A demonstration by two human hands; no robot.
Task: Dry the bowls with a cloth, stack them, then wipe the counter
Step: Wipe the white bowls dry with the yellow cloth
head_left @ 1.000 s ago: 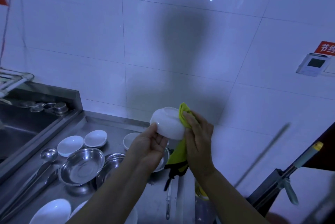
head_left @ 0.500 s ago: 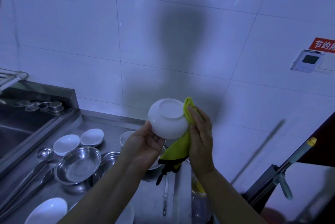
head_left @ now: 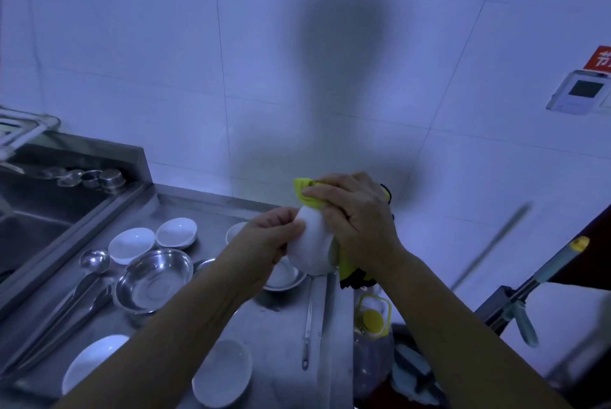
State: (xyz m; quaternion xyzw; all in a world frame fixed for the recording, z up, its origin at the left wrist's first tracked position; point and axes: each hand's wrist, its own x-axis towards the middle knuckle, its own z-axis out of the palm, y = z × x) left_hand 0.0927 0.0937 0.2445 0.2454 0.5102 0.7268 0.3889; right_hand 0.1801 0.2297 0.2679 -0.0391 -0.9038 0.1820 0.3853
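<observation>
My left hand (head_left: pixel 264 240) grips a white bowl (head_left: pixel 310 245) held in the air above the steel counter (head_left: pixel 211 210), its base turned up and to the left. My right hand (head_left: pixel 353 216) presses a yellow-green cloth (head_left: pixel 305 192) over the bowl's upper right side; the cloth's dark-edged tail hangs below my wrist. On the counter lie two small white dishes (head_left: pixel 132 245) (head_left: pixel 177 232), a steel bowl (head_left: pixel 153 279), and two white bowls (head_left: pixel 223 372) (head_left: pixel 91 362) near the front.
A sink (head_left: pixel 36 210) lies at the left with small steel cups (head_left: pixel 109 178) on its ledge. A ladle (head_left: pixel 94 261) and tongs lie beside the steel bowl. A long utensil (head_left: pixel 309 326) rests near the counter's right edge. A plastic bottle (head_left: pixel 372 326) and a mop handle (head_left: pixel 545 273) stand at the right.
My right hand has slid with the cloth from the bowl's right side up over its top. The bowl has dropped a little and tilted in my left hand.
</observation>
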